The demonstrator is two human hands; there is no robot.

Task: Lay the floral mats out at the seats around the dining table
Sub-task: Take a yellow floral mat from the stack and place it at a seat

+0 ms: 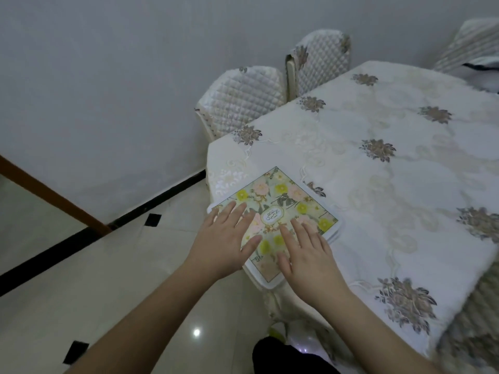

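A stack of floral mats (286,201), green with yellow and pink flowers and white rims, lies at the near left corner of the dining table (391,163), partly overhanging the edge. The table wears a cream cloth with embroidered flowers. My left hand (226,238) rests flat on the left part of the top mat, fingers spread. My right hand (310,255) lies flat on its near right part, fingers apart. Neither hand grips anything.
Two quilted chairs (243,98) (321,63) stand along the table's far left side by the grey wall. Another chair back (475,41) shows at the far right. A quilted seat (469,319) sits at the near right. Glossy tiled floor lies to the left.
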